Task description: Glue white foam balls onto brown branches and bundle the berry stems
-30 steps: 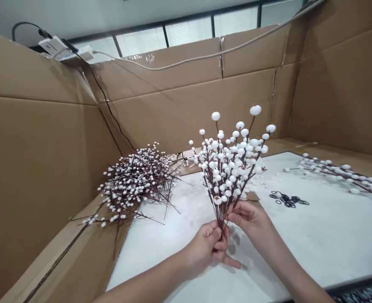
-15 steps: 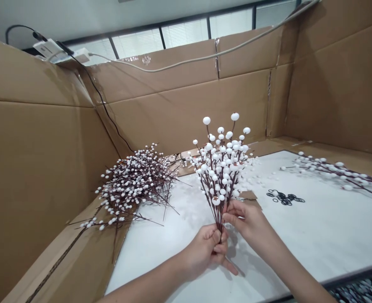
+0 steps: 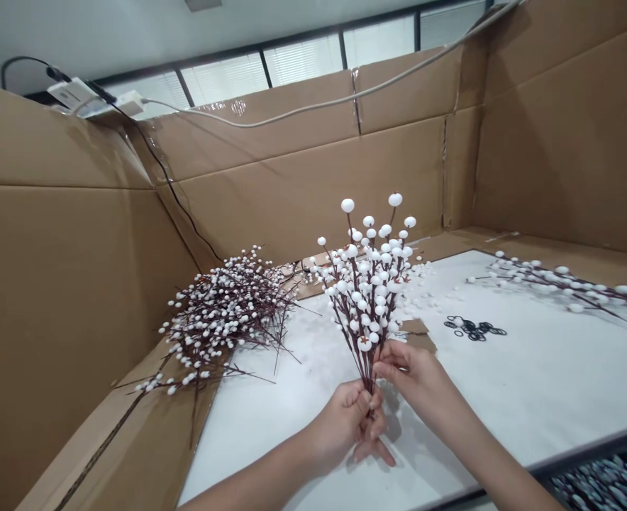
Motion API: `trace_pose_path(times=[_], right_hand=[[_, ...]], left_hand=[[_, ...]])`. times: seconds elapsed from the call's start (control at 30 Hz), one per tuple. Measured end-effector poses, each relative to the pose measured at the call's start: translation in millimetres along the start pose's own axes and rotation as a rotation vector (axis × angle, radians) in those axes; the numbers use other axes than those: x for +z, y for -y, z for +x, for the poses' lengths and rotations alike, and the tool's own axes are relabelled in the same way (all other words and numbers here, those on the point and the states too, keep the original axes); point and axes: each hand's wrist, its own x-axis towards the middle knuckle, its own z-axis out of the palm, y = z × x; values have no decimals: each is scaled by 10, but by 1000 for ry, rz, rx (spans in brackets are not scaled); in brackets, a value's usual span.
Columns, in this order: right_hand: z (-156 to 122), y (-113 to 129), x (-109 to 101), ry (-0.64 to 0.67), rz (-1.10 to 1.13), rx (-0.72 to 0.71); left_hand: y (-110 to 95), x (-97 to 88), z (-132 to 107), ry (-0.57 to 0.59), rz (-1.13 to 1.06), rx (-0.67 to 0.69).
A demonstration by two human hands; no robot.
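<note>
My left hand (image 3: 353,422) is closed round the lower stems of an upright bunch of white-berry branches (image 3: 369,284), thin and dark brown with round white berries. Just above it, at the bunch's right side, my right hand (image 3: 406,369) pinches a stem between thumb and fingers. Berries fan out above both hands. On the left, a heap of similar berry branches (image 3: 228,305) lies loose across the white board's corner. A few more berry branches (image 3: 558,280) lie at the right. Several small black rings (image 3: 473,328) sit in a cluster to the right of the bunch.
Under the hands is a white board (image 3: 531,383). Cardboard walls (image 3: 292,191) enclose the left, back and right. A brown cardboard piece (image 3: 418,336) lies behind the right hand. A power strip (image 3: 87,99) with cables rests on the back left wall. Loose white berries are scattered behind the bunch.
The view has shifted slightly, moving the surroundings a little to the left. Both hands keep their hold on the bunch; some lower fingers of my left hand have moved slightly.
</note>
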Motion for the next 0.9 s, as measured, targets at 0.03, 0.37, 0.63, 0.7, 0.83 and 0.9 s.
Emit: trace_pose_path(times=[0.03,0.37,0.63,0.7,0.83,0.9], right_hand=[[-1,3,1,-2,4,5],[-110,-60,-142,-75,-180,-30],[-62,-33,-364,117,-989,-1005],[63,-39,-413,195,-1166,-1130],[284,-74,-426,288,-1291,-1342],[345,-97,-388,250,-1273,-1450]], left_hand=[[0,0,2,-2,5,5],[-47,-3,-4,25,-86,-14],[-59,-26,1,21,-121,-27],[-62,-26,-5,32,-123,-38],[-104,0,-22,64,-93,-67],[-134,21,-31,75,-61,-94]])
